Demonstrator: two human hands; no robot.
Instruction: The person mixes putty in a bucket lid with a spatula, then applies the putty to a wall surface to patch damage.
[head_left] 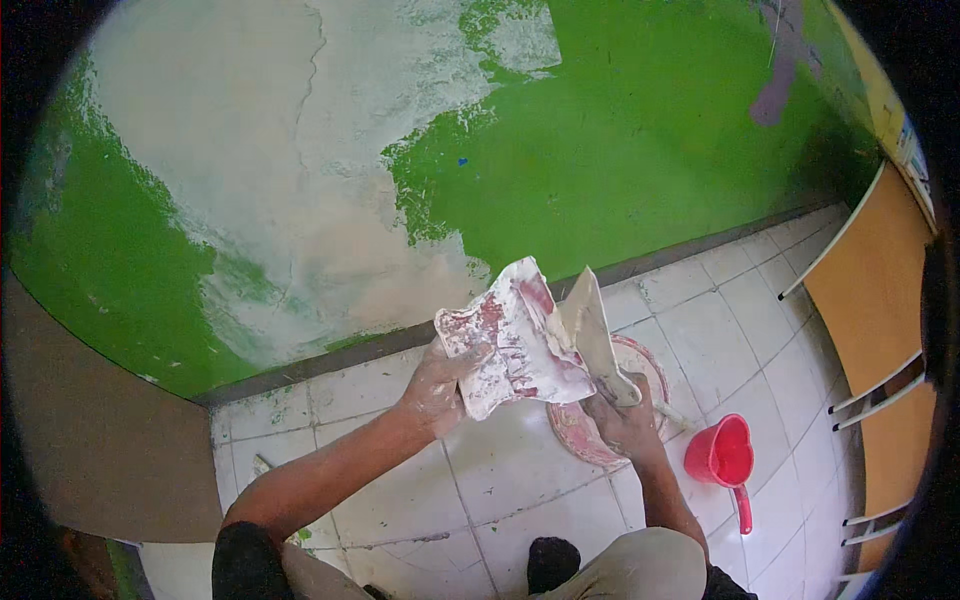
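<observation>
My left hand (436, 388) grips a ragged, reddish sheet-like piece (515, 335) smeared with white putty. In my right hand (628, 418) is a putty knife (592, 322), its pale, coated blade pointing up, close beside the putty on the piece. Both hands are dusted white. Below them on the floor sits a round pink-red basin or lid (575, 436) with white residue, partly hidden by my right hand. Ahead, the green wall (620, 160) carries a broad whitish putty patch (250, 120) with a crack line near its top.
A red dipper (718, 455) rests on the white tiled floor (400, 490), right of my right hand. Along the right edge are wooden panels with white metal legs (870, 270). A brown panel (100, 430) stands at left. My dark-covered foot (552, 563) is below.
</observation>
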